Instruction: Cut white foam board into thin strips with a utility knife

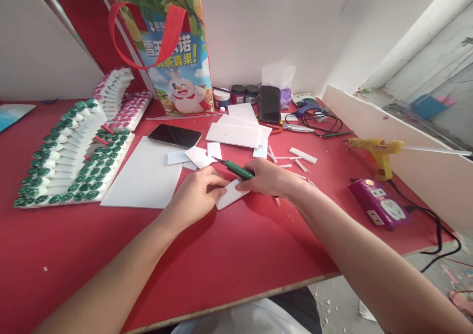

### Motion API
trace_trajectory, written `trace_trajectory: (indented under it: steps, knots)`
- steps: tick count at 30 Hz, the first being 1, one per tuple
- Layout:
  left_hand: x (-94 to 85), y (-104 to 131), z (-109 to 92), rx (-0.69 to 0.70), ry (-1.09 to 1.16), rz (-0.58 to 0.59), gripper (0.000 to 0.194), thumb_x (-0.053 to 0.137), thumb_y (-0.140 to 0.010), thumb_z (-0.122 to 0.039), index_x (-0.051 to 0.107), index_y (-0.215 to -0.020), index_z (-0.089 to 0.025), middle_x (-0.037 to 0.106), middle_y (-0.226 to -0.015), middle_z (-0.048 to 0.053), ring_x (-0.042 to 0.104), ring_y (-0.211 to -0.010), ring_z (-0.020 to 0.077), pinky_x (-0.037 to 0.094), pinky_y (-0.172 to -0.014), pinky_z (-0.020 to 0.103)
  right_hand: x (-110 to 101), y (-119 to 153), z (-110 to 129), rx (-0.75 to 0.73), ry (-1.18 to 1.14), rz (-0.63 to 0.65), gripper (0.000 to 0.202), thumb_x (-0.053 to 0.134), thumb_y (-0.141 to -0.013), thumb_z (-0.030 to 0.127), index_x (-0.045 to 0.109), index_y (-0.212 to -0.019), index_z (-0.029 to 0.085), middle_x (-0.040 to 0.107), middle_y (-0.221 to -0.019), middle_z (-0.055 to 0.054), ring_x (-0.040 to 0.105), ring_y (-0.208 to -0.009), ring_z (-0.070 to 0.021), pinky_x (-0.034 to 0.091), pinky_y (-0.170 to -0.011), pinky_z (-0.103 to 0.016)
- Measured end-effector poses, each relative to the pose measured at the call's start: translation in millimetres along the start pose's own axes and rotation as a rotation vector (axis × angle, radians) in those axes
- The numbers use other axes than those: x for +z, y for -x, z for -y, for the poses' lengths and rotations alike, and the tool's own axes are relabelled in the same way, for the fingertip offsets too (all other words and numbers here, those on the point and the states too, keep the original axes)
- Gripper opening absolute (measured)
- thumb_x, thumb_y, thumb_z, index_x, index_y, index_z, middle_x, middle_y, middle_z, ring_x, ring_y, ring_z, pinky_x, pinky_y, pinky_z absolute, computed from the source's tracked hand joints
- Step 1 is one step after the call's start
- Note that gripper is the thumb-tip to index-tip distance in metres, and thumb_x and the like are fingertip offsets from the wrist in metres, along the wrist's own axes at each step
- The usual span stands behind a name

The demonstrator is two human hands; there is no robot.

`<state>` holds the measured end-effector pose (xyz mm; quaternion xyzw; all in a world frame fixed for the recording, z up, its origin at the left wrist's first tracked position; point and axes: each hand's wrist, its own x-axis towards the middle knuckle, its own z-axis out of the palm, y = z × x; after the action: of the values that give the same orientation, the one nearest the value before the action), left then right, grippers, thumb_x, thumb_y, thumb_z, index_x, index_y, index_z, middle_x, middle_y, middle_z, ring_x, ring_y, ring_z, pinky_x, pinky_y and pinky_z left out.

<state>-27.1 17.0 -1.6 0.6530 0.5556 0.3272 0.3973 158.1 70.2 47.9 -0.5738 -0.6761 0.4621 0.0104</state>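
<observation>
A small white board piece [231, 194] lies tilted above the red table, between my two hands. My left hand [199, 191] pinches its left end with thumb and fingers. My right hand [264, 177] is closed round a dark green pen-like tool [238, 169], whose dark tip points up and to the left; its fingertips also touch the right end of the piece. More white pieces [199, 156] lie just beyond my left hand, and thin white strips [303, 155] are scattered beyond my right hand.
Red table [229, 265] with a large white sheet [144, 176], a phone [175, 135] and green-and-white decorated models [70, 156] at left. A colourful bag [181, 53] stands behind. Scissors [297, 127], a yellow glue gun [380, 154] and a purple box [379, 203] are at right.
</observation>
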Motion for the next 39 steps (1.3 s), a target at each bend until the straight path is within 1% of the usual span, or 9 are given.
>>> trace_trajectory:
  steps: [5,10,13,18,21,26,28,33,39]
  knots:
    - [-2.6,3.8,-4.9,0.036,-0.129,0.021,0.015,0.063,-0.083,-0.027,0.077,-0.089,-0.024,0.07,-0.095,0.002,0.066,-0.086,0.0207,0.051,-0.081,0.032,-5.8,4.1,1.3,0.093,0.126,-0.006,0.022,0.07,-0.074,0.024,0.05,-0.069,0.02,0.042,-0.051,0.007,0.038,-0.042,-0.0073,0.028,-0.045,-0.023]
    - [-5.3,2.0,-6.7,0.028,-0.056,0.147,0.02,0.064,-0.083,-0.027,0.076,-0.098,-0.024,0.069,-0.104,0.002,0.066,-0.091,0.0187,0.051,-0.082,0.03,-19.9,4.5,-2.5,0.177,0.226,0.012,0.017,0.067,-0.078,0.027,0.052,-0.074,0.019,0.044,-0.052,0.005,0.036,-0.041,-0.0075,0.028,-0.045,-0.025]
    - [-6.0,-0.3,-6.8,0.033,-0.028,0.186,0.021,0.068,-0.079,-0.029,0.076,-0.098,-0.025,0.066,-0.103,0.002,0.065,-0.09,0.0189,0.051,-0.08,0.029,-24.7,1.7,-1.4,0.189,0.299,0.053,0.015,0.067,-0.078,0.029,0.054,-0.077,0.019,0.043,-0.052,0.005,0.036,-0.041,-0.0084,0.028,-0.045,-0.025]
    - [-3.2,-1.5,-3.7,0.05,-0.035,0.195,0.02,0.067,-0.079,-0.029,0.077,-0.096,-0.025,0.063,-0.102,0.003,0.064,-0.09,0.0195,0.052,-0.08,0.031,-26.1,-4.1,-4.2,0.148,0.462,-0.023,0.031,0.076,-0.07,0.04,0.054,-0.078,0.019,0.045,-0.057,0.004,0.041,-0.047,-0.0105,0.031,-0.046,-0.026]
    - [-3.0,-1.4,-1.6,0.043,-0.041,0.186,0.022,0.067,-0.079,-0.029,0.077,-0.098,-0.024,0.063,-0.101,0.003,0.064,-0.089,0.0195,0.053,-0.079,0.031,-26.0,-3.2,-7.9,0.163,0.429,-0.024,0.035,0.076,-0.07,0.045,0.053,-0.076,0.019,0.044,-0.053,0.005,0.04,-0.045,-0.01,0.03,-0.046,-0.026]
    - [-9.7,-4.2,0.3,0.039,0.025,0.247,0.025,0.064,-0.08,-0.026,0.076,-0.102,-0.027,0.065,-0.102,0.003,0.065,-0.09,0.019,0.055,-0.081,0.03,-25.8,1.0,-12.3,0.157,0.31,0.025,0.027,0.072,-0.076,0.039,0.056,-0.067,0.018,0.047,-0.047,0.005,0.04,-0.04,-0.0082,0.028,-0.044,-0.025]
    - [-11.1,-5.6,1.1,0.044,0.04,0.233,0.025,0.064,-0.081,-0.027,0.076,-0.102,-0.027,0.066,-0.101,0.002,0.065,-0.089,0.0184,0.054,-0.081,0.03,-25.8,1.2,-14.9,0.145,0.27,0.043,0.027,0.072,-0.076,0.038,0.058,-0.064,0.018,0.048,-0.045,0.004,0.041,-0.039,-0.0082,0.028,-0.044,-0.024]
    - [-8.3,-5.5,1.9,0.096,-0.039,0.203,0.019,0.064,-0.083,-0.029,0.077,-0.096,-0.026,0.065,-0.098,0.002,0.064,-0.086,0.0179,0.052,-0.08,0.03,-24.7,0.0,-22.7,0.112,0.183,0.026,0.028,0.072,-0.075,0.037,0.058,-0.059,0.018,0.056,-0.047,0.0,0.046,-0.039,-0.0094,0.03,-0.042,-0.024]
    - [-6.8,-3.7,2.4,0.152,-0.106,0.221,0.023,0.059,-0.088,-0.031,0.076,-0.103,-0.03,0.062,-0.103,0.002,0.062,-0.097,0.0198,0.05,-0.083,0.03,-23.5,2.2,-22.2,0.128,0.16,0.02,0.028,0.073,-0.075,0.036,0.058,-0.06,0.018,0.061,-0.05,-0.001,0.049,-0.042,-0.0102,0.033,-0.042,-0.023]
